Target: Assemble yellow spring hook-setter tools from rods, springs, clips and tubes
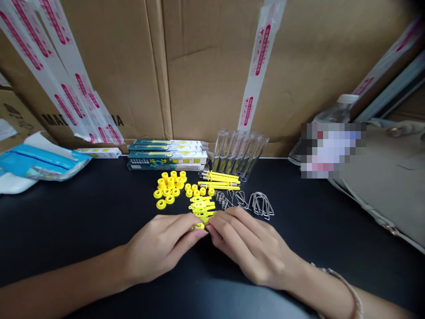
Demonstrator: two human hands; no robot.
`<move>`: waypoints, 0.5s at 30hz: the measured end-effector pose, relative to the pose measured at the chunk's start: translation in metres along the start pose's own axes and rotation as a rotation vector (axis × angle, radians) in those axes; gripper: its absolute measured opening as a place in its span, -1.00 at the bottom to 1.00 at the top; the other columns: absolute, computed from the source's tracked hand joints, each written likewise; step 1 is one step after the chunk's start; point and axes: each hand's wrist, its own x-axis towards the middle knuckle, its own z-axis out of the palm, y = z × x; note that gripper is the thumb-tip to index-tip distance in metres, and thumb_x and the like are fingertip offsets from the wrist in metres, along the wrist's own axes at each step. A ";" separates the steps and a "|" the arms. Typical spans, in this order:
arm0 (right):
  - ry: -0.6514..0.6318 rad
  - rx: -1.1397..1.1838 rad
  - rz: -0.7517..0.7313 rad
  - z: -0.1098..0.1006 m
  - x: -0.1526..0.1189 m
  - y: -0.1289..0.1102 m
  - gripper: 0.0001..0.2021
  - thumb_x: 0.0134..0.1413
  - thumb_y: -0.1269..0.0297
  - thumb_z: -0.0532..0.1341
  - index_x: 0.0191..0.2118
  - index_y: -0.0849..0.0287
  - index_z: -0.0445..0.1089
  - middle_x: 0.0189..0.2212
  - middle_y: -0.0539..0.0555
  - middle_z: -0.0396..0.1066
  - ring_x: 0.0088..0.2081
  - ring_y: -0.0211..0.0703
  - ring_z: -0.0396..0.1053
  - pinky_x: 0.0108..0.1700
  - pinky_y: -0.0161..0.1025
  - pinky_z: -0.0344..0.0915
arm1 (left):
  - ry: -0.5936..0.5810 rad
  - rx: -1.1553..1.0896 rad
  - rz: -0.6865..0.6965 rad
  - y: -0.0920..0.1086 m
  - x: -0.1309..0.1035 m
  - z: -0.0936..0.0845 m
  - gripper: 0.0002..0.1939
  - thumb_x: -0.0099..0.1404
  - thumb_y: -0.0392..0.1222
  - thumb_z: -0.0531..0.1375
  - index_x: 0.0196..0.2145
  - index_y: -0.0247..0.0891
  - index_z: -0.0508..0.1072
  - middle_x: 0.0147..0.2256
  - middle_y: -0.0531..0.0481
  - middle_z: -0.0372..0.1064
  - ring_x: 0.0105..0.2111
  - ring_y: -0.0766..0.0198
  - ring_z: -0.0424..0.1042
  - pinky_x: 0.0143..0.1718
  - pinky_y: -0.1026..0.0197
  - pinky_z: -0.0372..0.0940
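Observation:
My left hand (162,241) is closed in a pinch on a small yellow plastic piece (199,226) with a bit of metal wire at its end. Close against it, my right hand (247,243) has its fingers pressed together; whatever lies between them is hidden. Just beyond my fingertips lie several flat yellow plastic pieces (202,204). Farther off are yellow flanged collars (171,182) and small yellow caps (196,193). Past my right hand sit coiled springs (221,199), bent wire hooks (261,204) and yellow rods with metal springs on their ends (219,181).
Clear tubes (237,155) lean at the back beside stacked printed boxes (168,157). A blue packet (43,161) lies at the left on the black table (99,212). To the right stand a plastic bottle (335,110) and a light bag (388,177). Cardboard (206,66) walls the back.

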 end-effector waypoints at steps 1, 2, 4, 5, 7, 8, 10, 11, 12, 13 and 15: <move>0.012 -0.035 -0.028 0.001 0.000 0.000 -0.91 0.25 0.49 0.24 -0.22 0.46 0.45 -0.38 0.21 0.55 -0.35 0.00 0.49 -0.38 -0.16 0.44 | -0.028 0.004 0.006 0.001 0.000 -0.001 -0.68 0.56 -0.15 -0.09 -0.26 -0.24 0.38 -0.44 0.10 0.43 -0.46 0.38 0.47 -0.37 0.37 0.31; 0.023 -0.059 -0.048 0.001 0.000 0.000 -0.91 0.25 0.49 0.23 -0.26 0.43 0.45 -0.41 0.19 0.55 -0.38 -0.02 0.48 -0.40 -0.17 0.43 | -0.048 0.007 0.007 0.001 0.001 -0.001 -0.65 0.57 -0.15 -0.12 -0.30 -0.24 0.36 -0.46 0.10 0.41 -0.48 0.37 0.45 -0.40 0.35 0.30; 0.027 -0.076 -0.054 0.003 0.001 0.000 -0.87 0.27 0.49 0.20 -0.33 0.38 0.44 -0.48 0.14 0.52 -0.44 -0.07 0.46 -0.44 -0.20 0.40 | -0.072 0.000 -0.002 0.002 0.001 -0.002 -0.62 0.57 -0.15 -0.14 -0.36 -0.23 0.32 -0.49 0.10 0.37 -0.51 0.37 0.42 -0.44 0.34 0.27; 0.027 -0.073 -0.050 0.003 0.001 -0.001 -0.84 0.28 0.49 0.19 -0.35 0.35 0.44 -0.51 0.12 0.50 -0.46 -0.09 0.44 -0.45 -0.21 0.38 | -0.080 -0.010 -0.005 0.003 0.001 -0.003 -0.62 0.57 -0.16 -0.15 -0.37 -0.22 0.30 -0.50 0.11 0.36 -0.52 0.37 0.41 -0.45 0.33 0.26; 0.027 -0.066 -0.044 0.002 0.003 -0.002 -0.79 0.29 0.50 0.16 -0.39 0.33 0.43 -0.55 0.09 0.46 -0.49 -0.12 0.41 -0.46 -0.23 0.36 | -0.089 -0.029 -0.011 0.004 0.001 -0.002 -0.64 0.56 -0.19 -0.15 -0.37 -0.21 0.27 -0.50 0.12 0.33 -0.53 0.37 0.37 -0.46 0.32 0.24; 0.030 -0.068 -0.042 0.002 0.003 -0.003 -0.78 0.30 0.51 0.15 -0.41 0.31 0.43 -0.57 0.08 0.45 -0.50 -0.13 0.40 -0.47 -0.23 0.35 | -0.086 -0.035 -0.008 0.004 0.002 -0.002 -0.66 0.56 -0.20 -0.14 -0.37 -0.20 0.25 -0.50 0.13 0.31 -0.54 0.37 0.35 -0.48 0.32 0.22; 0.024 -0.068 -0.037 0.000 0.004 -0.004 -0.74 0.31 0.51 0.13 -0.43 0.29 0.41 -0.58 0.07 0.42 -0.51 -0.14 0.37 -0.47 -0.23 0.34 | -0.075 -0.041 0.000 0.005 0.002 -0.002 -0.69 0.54 -0.23 -0.14 -0.37 -0.19 0.22 -0.52 0.15 0.27 -0.58 0.36 0.29 -0.51 0.30 0.17; 0.013 -0.063 -0.031 -0.001 0.005 -0.005 -0.73 0.31 0.51 0.11 -0.44 0.27 0.41 -0.58 0.07 0.41 -0.51 -0.14 0.36 -0.47 -0.23 0.33 | -0.072 -0.048 0.002 0.006 0.002 -0.002 -0.70 0.54 -0.25 -0.14 -0.38 -0.18 0.20 -0.53 0.15 0.24 -0.59 0.36 0.26 -0.53 0.29 0.14; 0.000 -0.058 -0.025 -0.002 0.005 -0.006 -0.72 0.32 0.51 0.10 -0.44 0.26 0.40 -0.59 0.06 0.40 -0.51 -0.15 0.35 -0.48 -0.23 0.32 | -0.075 -0.060 -0.001 0.006 0.003 -0.002 -0.71 0.53 -0.27 -0.13 -0.38 -0.18 0.19 -0.54 0.16 0.22 -0.60 0.36 0.23 -0.54 0.28 0.12; -0.009 -0.055 -0.020 -0.002 0.005 -0.007 -0.71 0.32 0.51 0.09 -0.45 0.25 0.40 -0.59 0.06 0.38 -0.51 -0.15 0.33 -0.48 -0.23 0.31 | -0.075 -0.074 -0.005 0.006 0.003 -0.001 -0.72 0.52 -0.28 -0.13 -0.38 -0.17 0.17 -0.54 0.16 0.21 -0.60 0.36 0.22 -0.54 0.28 0.11; -0.015 -0.064 -0.008 -0.003 0.005 -0.008 -0.69 0.32 0.50 0.10 -0.48 0.23 0.37 -0.61 0.03 0.32 -0.53 -0.16 0.29 -0.51 -0.23 0.26 | -0.082 -0.103 -0.018 0.006 0.003 -0.001 -0.73 0.51 -0.31 -0.13 -0.39 -0.16 0.14 -0.53 0.16 0.19 -0.60 0.36 0.21 -0.53 0.28 0.11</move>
